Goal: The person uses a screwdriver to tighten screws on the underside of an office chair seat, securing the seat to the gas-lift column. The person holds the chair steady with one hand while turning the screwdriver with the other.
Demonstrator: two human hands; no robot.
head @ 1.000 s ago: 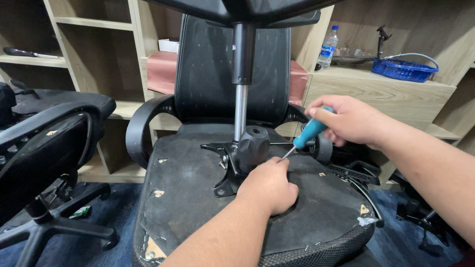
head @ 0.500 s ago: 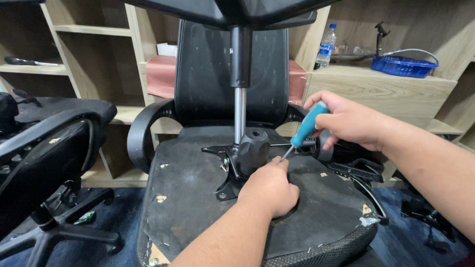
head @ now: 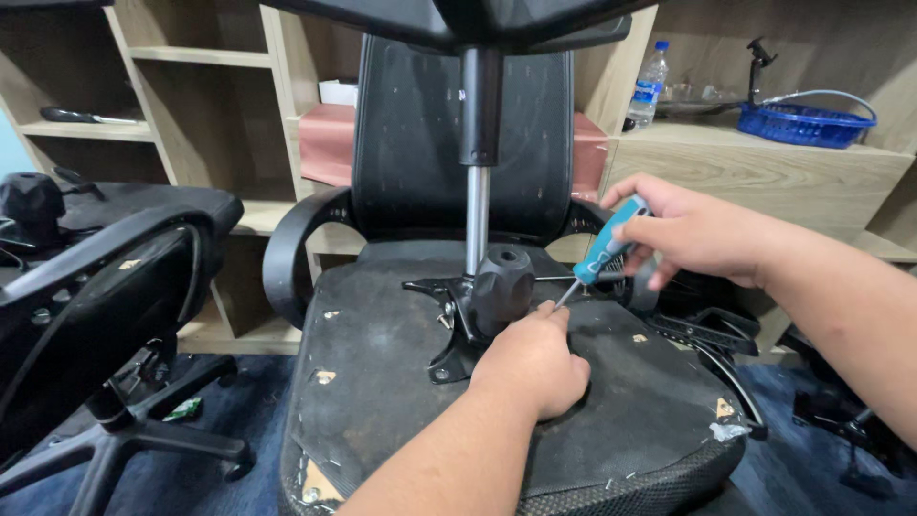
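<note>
With the screwdriver [head: 604, 250] grasped in the right hand [head: 702, 232], its tip should be kept square in the fastener while the left hand [head: 531, 361], closed, steadies the seat mechanism [head: 478, 306].

Pale wooden shelving [head: 205, 124], blue carpeted floor [head: 244, 392], second black chair [head: 105, 277] alongside

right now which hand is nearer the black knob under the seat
Left. The left hand rests right beside the knob, fingers touching or nearly so. The right hand holds the screwdriver off to the knob's right.
</note>
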